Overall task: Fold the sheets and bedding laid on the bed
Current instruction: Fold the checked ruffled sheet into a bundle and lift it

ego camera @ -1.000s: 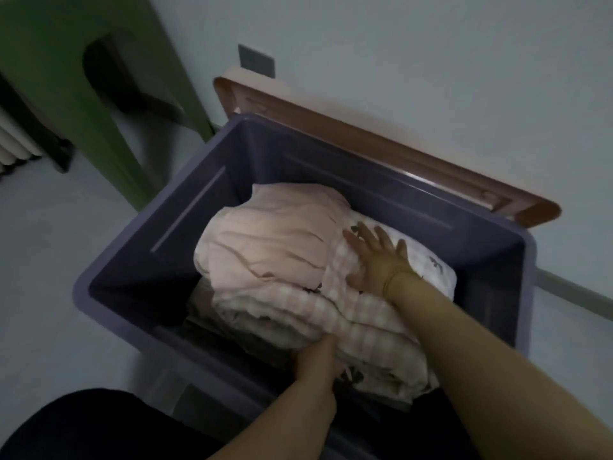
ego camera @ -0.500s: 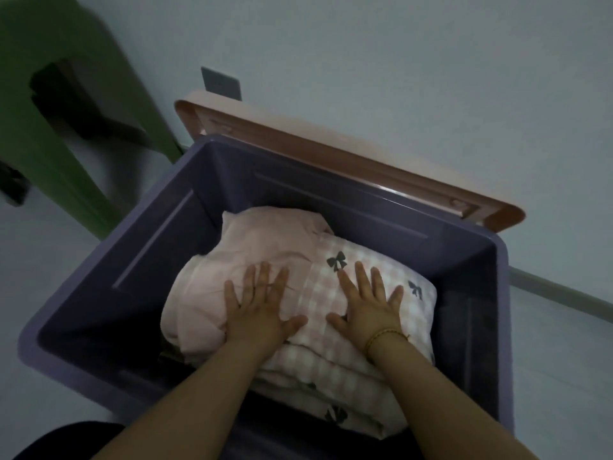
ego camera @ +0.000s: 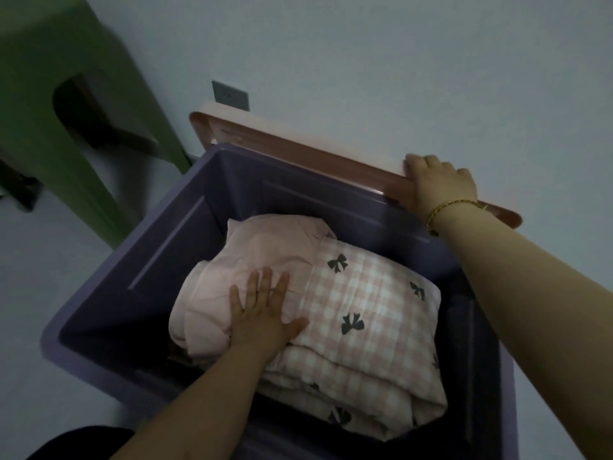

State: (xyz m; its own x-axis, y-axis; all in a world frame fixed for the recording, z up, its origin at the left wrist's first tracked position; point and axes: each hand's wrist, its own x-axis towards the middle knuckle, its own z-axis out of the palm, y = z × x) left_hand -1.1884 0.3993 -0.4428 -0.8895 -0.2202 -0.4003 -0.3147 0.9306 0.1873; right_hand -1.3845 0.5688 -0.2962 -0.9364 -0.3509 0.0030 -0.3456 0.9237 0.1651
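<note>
Since half a second ago the right hand [ego camera: 438, 184] has lifted off the bedding and gone up to the pink lid [ego camera: 298, 151], which stands on edge behind the purple storage bin [ego camera: 109, 270] and leans against the pale wall [ego camera: 398, 61]. Its fingers curl over the lid's top rim near the right end, so it grips the lid, and a gold bracelet [ego camera: 444, 210] sits on that wrist. The left hand [ego camera: 262, 320] has stayed where it was: flat, fingers straight and slightly spread, palm pressing down on the plain pink sheet [ego camera: 265, 247], with the thumb pointing toward the checked quilt [ego camera: 371, 303].

Both pieces lie folded inside the bin, below its rim. The plain sheet takes the left part of the bundle. The pink-and-white quilt printed with dark bows takes the right, touching the sheet along one edge. Stacked folds of the quilt show on the near side. A dark strip of the bin's interior shows to the left of the bundle.

A green piece of furniture [ego camera: 66, 38] with a dark cut-out stands at the upper left, near the bin's far left corner. A grey wall socket [ego camera: 230, 95] sits just above the lid's left end. Pale floor [ego camera: 33, 260] shows to the left of the bin, and a dark cloth [ego camera: 76, 443] fills the lower left corner
</note>
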